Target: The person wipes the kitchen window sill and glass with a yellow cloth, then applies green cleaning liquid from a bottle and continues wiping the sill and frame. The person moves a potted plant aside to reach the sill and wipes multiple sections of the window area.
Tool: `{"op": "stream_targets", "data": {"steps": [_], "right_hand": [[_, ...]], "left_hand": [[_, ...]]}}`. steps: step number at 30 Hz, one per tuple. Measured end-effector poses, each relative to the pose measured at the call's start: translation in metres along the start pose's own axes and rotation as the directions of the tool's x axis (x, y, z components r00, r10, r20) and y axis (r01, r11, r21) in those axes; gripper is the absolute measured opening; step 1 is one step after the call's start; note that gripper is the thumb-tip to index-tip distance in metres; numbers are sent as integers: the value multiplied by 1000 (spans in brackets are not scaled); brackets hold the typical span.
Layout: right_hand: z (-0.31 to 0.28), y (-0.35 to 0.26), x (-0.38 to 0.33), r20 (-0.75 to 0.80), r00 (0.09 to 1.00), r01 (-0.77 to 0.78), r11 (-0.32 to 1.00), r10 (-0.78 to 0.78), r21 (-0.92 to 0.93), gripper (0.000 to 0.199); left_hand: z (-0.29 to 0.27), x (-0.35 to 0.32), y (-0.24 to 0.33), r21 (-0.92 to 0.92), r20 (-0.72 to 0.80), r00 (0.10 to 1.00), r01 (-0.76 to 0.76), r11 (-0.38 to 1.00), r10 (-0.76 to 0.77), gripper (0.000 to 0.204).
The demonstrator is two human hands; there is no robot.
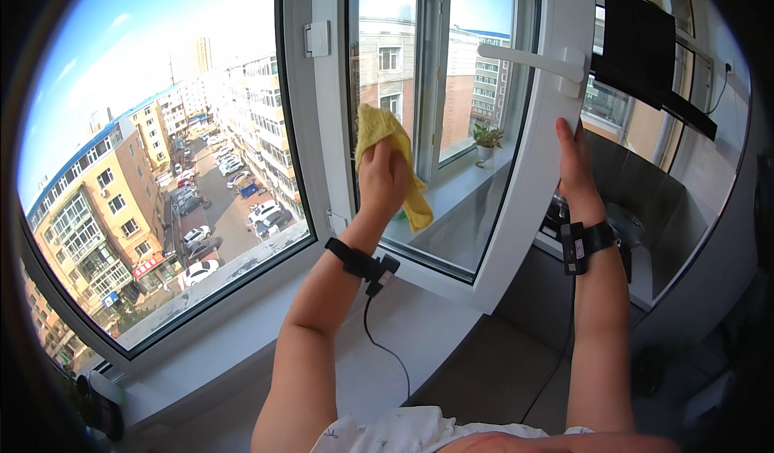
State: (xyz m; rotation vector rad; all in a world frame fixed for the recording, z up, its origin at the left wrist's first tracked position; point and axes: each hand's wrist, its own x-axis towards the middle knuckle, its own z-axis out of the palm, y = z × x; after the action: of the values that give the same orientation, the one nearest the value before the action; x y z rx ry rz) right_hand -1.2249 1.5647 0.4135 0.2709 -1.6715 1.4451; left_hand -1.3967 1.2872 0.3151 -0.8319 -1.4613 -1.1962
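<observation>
Both forearms are raised, each wrist wearing a black band. Left hand [381,180] is closed in a fist. Right hand [574,162] is flat, fingers extended upward.

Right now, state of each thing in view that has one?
Window sash: swung open inward.
Sash handle: horizontal.
Yellow cloth: crumpled, pressed against the sash glass.
Left hand: gripping the cloth.
Right hand: flat on the sash frame edge.
Potted plant: upright on the sill.

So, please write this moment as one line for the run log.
left hand: presses yellow cloth on pane | right hand: flat on sash frame | sash: swung open inward | handle: untouched
</observation>
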Motion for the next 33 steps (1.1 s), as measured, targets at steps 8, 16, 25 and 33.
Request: {"op": "stream_targets", "data": {"steps": [8,16,25,33], "right_hand": [[-27,43,34,-36,998,-44,999,45,7,74],[-53,90,66,-41,996,-74,988,81,136,67],[-43,104,90,-43,997,-48,978,58,203,66],[-21,95,79,-228,948,61,827,-224,-558,64]], "left_hand": [[-15,359,-83,238,-125,950,-250,939,285,51],[-17,307,-106,543,100,985,-174,822,143,48],[-7,27,-160,575,-15,999,43,817,-43,43],[-19,14,-159,577,69,995,17,817,-69,30]]}}
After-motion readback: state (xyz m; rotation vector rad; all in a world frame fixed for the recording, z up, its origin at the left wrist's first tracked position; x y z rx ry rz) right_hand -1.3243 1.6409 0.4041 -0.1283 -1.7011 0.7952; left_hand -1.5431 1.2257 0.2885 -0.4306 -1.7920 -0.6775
